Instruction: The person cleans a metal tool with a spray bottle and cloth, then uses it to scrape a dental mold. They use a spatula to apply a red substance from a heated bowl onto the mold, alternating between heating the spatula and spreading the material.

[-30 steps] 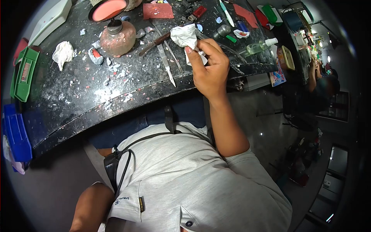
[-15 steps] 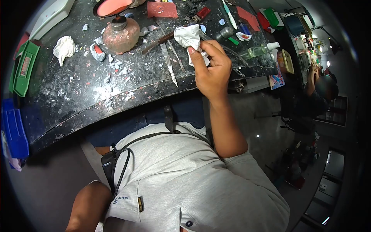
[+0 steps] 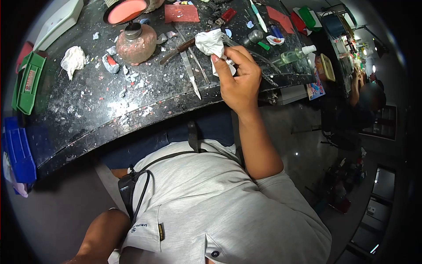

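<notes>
A crumpled white tissue (image 3: 210, 42) is pinched between the thumb and fingers of my right hand (image 3: 241, 79), above the front part of the black table. Just left of it lie a brown-handled knife (image 3: 178, 50), a metal scalpel (image 3: 190, 75) and a thin metal tool. My left forearm (image 3: 99, 235) reaches down to the bottom left edge, and its hand is out of the frame. A round glass burner (image 3: 136, 46) with a metal cap stands farther left, near a dish of pink material (image 3: 127, 11).
Another crumpled tissue (image 3: 74, 61), green bin (image 3: 30, 83) and blue bin (image 3: 20, 152) are at the left. Pink and white scraps litter the table (image 3: 88, 119). A spray bottle (image 3: 293, 56) lies at the right. Another person (image 3: 369, 99) is at a far bench.
The view has shifted slightly. My right hand keeps its pinch on the tissue, and my left forearm reaches a little farther toward the bottom left.
</notes>
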Demonstrator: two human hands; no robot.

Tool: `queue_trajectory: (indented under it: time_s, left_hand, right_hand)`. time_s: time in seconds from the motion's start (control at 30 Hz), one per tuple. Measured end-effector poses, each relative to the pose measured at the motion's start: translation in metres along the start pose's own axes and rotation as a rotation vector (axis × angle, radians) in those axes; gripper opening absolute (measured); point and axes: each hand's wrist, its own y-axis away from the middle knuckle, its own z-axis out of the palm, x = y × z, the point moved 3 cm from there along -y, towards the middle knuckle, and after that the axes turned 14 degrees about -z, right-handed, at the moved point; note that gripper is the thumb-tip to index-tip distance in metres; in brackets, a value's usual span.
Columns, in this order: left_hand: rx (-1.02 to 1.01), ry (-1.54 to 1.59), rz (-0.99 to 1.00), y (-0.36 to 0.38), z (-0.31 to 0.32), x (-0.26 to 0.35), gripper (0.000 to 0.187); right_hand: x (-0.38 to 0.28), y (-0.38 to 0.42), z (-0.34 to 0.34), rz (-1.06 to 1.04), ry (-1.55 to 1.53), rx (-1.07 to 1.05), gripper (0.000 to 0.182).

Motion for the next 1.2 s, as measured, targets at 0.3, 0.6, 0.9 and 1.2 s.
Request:
queue_trajectory:
  time_s: [0.3,0.6,0.9,1.2]
  left_hand:
    - [0.112,-0.149,-0.048,0.005,0.002,0.009,0.038]
    - [0.095,-0.101,-0.059,-0.008,0.007,-0.018,0.037]
    - [0.072,-0.053,-0.061,-0.006,0.003,-0.016,0.037]
    - [0.049,-0.002,-0.065,0.000,-0.003,-0.009,0.037]
  right_hand:
    - [-0.006,0.001,-0.003,0.079,-0.006,-0.059,0.016]
    - [0.000,0.001,-0.001,-0.018,0.013,-0.008,0.017]
    - [-0.002,0.000,0.001,-0.022,-0.014,0.015,0.016]
    - [-0.005,0.001,-0.002,0.052,-0.002,-0.049,0.015]
